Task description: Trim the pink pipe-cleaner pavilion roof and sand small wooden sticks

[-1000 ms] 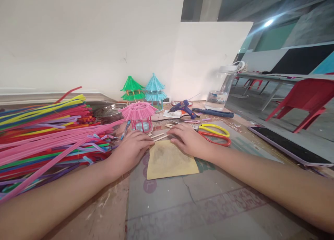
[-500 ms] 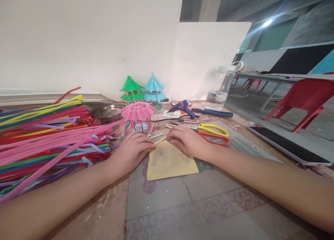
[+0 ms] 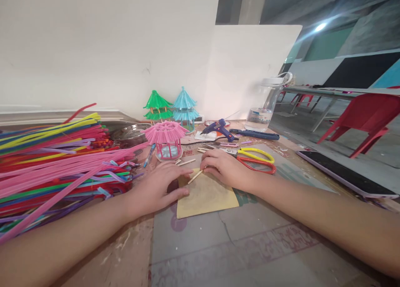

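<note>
Between the fingertips of my right hand (image 3: 223, 167) is a short thin wooden stick (image 3: 195, 177). Its free end slants down to the left over a yellow sheet (image 3: 210, 201) that looks like sandpaper and is greyed in the middle. My left hand (image 3: 156, 185) is at the sheet's left edge, thumb and fingers apart, holding nothing; the fingers point toward the stick. More small sticks (image 3: 186, 162) lie just beyond the sheet. Behind them stands a small pavilion (image 3: 168, 139) with a pink fuzzy roof and pink posts.
Bundles of coloured pipe cleaners (image 3: 62, 166) fill the left side. Pliers with yellow and red handles (image 3: 258, 160), a blue glue gun (image 3: 217, 128), a water bottle (image 3: 262, 103) and a phone (image 3: 343, 172) are beyond and right. Green (image 3: 155, 108) and blue (image 3: 185, 108) pavilions stand behind.
My left hand has opened and drawn back slightly from the stick. The stick, in my right hand, now tilts lower over the yellow sheet.
</note>
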A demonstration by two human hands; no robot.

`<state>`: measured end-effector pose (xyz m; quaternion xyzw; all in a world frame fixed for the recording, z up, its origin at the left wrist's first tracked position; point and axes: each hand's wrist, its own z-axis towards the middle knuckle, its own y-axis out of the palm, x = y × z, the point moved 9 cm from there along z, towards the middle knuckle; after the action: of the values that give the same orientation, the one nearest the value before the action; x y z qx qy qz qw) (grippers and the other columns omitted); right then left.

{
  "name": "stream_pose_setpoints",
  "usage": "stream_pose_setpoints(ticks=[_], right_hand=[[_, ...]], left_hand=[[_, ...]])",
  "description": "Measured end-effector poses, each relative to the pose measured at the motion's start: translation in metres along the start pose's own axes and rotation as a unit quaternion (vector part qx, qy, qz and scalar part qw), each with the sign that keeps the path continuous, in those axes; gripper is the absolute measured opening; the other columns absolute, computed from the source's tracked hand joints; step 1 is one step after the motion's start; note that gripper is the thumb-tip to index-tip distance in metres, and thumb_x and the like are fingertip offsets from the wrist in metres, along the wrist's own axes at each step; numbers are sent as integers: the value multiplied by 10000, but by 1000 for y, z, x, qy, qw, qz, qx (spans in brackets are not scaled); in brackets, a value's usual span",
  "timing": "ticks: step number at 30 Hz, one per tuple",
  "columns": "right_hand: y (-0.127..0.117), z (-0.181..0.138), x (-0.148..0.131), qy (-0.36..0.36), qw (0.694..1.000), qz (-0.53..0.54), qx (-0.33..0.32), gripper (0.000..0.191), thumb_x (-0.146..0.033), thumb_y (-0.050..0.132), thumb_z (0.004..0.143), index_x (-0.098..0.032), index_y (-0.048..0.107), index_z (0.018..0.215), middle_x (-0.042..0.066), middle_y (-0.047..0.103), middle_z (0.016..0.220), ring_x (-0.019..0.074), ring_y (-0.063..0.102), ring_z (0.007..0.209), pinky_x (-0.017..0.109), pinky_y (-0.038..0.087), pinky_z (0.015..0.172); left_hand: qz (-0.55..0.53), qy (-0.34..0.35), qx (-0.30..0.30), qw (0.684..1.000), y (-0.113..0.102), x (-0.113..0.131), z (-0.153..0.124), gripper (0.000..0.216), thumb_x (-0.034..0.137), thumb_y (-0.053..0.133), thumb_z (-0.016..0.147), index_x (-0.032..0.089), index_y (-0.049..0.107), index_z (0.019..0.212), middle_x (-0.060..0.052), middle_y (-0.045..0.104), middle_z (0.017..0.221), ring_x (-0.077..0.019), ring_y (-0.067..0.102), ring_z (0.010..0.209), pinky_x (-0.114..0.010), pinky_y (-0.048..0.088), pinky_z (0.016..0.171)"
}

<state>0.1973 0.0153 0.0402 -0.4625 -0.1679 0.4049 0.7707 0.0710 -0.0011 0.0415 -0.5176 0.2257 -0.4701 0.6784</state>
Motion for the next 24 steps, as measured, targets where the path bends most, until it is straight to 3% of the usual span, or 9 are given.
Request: stream_pose_setpoints(ticks=[10, 24], right_hand=[[3, 0, -3, -14, 999, -36, -9, 223, -127, 500, 950, -153, 721, 965, 86, 667, 842, 204, 608, 818, 324, 439, 736], [0, -1, -8, -1, 999, -51, -15, 180, -121, 490, 934, -165, 660, 892, 86, 665, 859, 215, 605, 853, 341, 451, 788]], left_hand=[[1, -30, -33, 999, 6, -4, -3, 513, 497, 550, 911, 214, 500, 1335, -120, 593, 1341, -316, 512, 1263, -508, 387, 1060], [2, -24, -32, 999, 5, -2, -2, 480, 487, 547, 916, 218, 519, 1313, -115, 615, 1305, -308, 537, 1230, -507, 382, 1064]])
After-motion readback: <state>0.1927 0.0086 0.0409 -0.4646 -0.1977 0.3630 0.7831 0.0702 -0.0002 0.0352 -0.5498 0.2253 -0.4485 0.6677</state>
